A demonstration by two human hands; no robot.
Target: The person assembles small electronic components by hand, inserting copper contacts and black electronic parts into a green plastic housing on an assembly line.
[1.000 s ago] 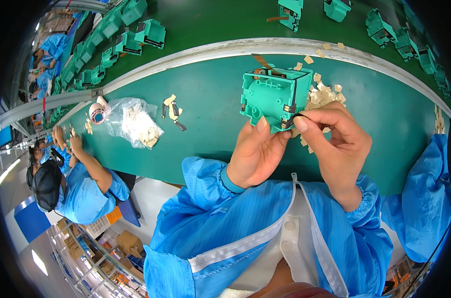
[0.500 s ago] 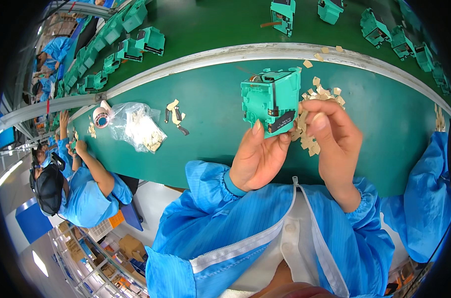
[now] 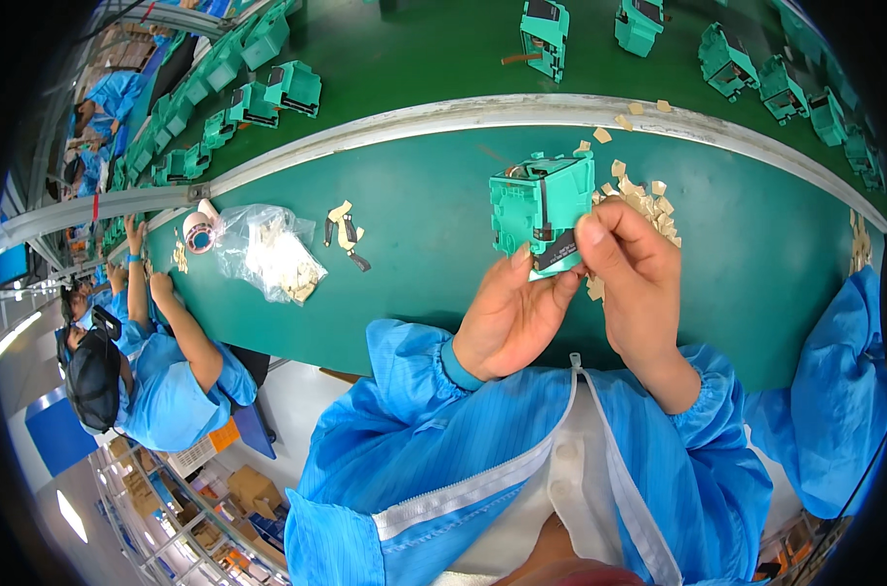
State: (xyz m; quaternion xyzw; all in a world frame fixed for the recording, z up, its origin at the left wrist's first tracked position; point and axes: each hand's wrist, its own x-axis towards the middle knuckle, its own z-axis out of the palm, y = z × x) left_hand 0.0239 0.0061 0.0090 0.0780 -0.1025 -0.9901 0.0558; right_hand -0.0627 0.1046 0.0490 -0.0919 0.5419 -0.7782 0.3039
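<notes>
A green plastic housing [image 3: 529,210], boxy and open-framed, is held up over the bench, with a black strip [image 3: 557,250] bearing pale print low on its front. My left hand [image 3: 516,317] grips it from below, thumb at the front and fingertips under the lower edge. At the housing's right edge, beside the strip, my right hand [image 3: 639,273] has its thumb and fingers closed together; whatever is between them is hidden. Just behind that hand lies a pile of small cream-coloured pieces [image 3: 658,210], partly covered by it.
A clear bag of pale pieces [image 3: 287,259], a tape roll [image 3: 199,234] and black-and-cream strips [image 3: 346,234] lie to the left. Beyond a metal rail [image 3: 443,115], several green housings [image 3: 544,37] stand on a green surface. A co-worker [image 3: 170,371] sits at left; a blue sleeve [image 3: 839,391] shows at right.
My right hand has moved left, and its fingers have closed at the housing's right edge. The housing has shifted slightly right and down. The left co-worker's hands have moved.
</notes>
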